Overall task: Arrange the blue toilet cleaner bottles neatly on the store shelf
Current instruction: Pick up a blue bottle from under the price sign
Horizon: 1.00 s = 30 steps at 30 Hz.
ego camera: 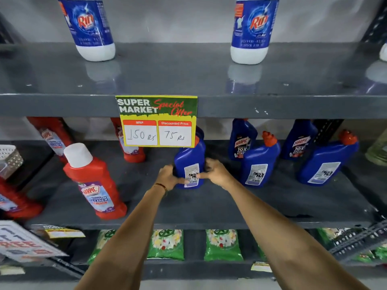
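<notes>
A blue toilet cleaner bottle (189, 155) stands upright on the middle grey shelf (188, 208), back label toward me, its cap hidden behind the price card. My left hand (167, 177) grips its lower left side and my right hand (215, 171) grips its lower right side. To the right stand two more blue bottles (259, 162) (327, 162) with red caps, back labels facing out. Behind them are two blue bottles (243, 140) (298, 141) showing front labels.
A green and yellow price card (157, 121) hangs from the upper shelf edge. Red bathroom cleaner bottles (94, 183) stand at left. Two blue-and-white bottles (90, 28) (253, 30) sit on the upper shelf. Green packets (223, 244) fill the bottom shelf.
</notes>
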Tool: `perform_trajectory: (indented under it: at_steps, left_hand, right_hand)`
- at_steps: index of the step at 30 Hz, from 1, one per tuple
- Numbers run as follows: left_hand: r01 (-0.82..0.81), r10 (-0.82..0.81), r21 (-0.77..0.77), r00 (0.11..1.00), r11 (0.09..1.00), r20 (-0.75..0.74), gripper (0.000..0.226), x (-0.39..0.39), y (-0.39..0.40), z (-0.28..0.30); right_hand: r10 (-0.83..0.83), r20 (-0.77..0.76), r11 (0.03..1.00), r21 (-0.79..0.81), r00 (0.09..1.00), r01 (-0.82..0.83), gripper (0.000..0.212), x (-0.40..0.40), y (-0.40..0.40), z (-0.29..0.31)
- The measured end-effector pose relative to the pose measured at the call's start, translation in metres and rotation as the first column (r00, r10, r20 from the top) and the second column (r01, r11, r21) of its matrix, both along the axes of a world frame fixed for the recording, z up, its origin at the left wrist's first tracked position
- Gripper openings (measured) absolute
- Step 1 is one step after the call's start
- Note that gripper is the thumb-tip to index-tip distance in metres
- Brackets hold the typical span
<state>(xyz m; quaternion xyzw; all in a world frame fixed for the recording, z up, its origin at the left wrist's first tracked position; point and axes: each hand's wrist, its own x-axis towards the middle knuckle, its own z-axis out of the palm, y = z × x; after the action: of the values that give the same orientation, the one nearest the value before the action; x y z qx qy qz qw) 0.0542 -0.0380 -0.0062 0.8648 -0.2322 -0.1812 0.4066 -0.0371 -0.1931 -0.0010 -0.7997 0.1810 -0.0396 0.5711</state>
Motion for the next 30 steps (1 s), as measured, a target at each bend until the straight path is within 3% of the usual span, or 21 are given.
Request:
perform_trajectory:
  at_steps: [7, 9, 13, 21, 23, 25, 27, 30]
  left_hand:
    - [-0.032, 0.033, -0.197, 0.999, 0.98, 0.004, 0.058, -0.007, 0.004, 0.007]
    - [-0.091, 0.097, -0.26, 0.995, 0.961, 0.01, 0.059, -0.013, 0.002, 0.008]
    - [-0.19, 0.221, -0.228, 0.968, 0.955, 0.119, 0.048, -0.027, -0.005, 0.011]
    - [-0.133, 0.19, -0.209, 0.94, 0.969, 0.285, 0.046, -0.043, 0.0, 0.015]
    - [-0.027, 0.07, -0.236, 0.982, 0.971, 0.177, 0.047, -0.035, 0.008, 0.018]
    - [0.054, -0.09, -0.345, 0.992, 0.937, -0.088, 0.045, -0.023, 0.018, 0.022]
    - [0.092, -0.237, -0.398, 0.913, 0.913, -0.333, 0.047, -0.012, 0.028, 0.025]
    - [0.145, -0.368, -0.411, 0.758, 0.9, -0.538, 0.055, -0.002, 0.038, 0.027]
  right_hand:
    - [-0.025, 0.068, 0.995, 0.095, 0.997, 0.019, 0.05, 0.0, -0.001, 0.023]
    - [-0.051, 0.105, 0.99, 0.135, 0.993, 0.037, 0.06, -0.001, 0.002, 0.032]
    - [-0.06, 0.134, 0.986, 0.161, 0.989, 0.038, 0.082, -0.004, 0.015, 0.035]
    - [-0.143, 0.203, 0.988, 0.088, 0.969, 0.127, 0.075, -0.004, 0.03, 0.032]
    - [-0.148, 0.218, 0.988, 0.079, 0.965, 0.133, 0.073, -0.008, 0.029, 0.031]
    - [-0.13, 0.226, 0.99, 0.086, 0.966, 0.113, 0.073, -0.012, 0.027, 0.032]
    - [-0.092, 0.233, 0.991, 0.115, 0.968, 0.066, 0.068, -0.016, 0.025, 0.035]
    - [-0.033, 0.239, 0.984, 0.176, 0.97, -0.01, 0.053, -0.02, 0.024, 0.04]
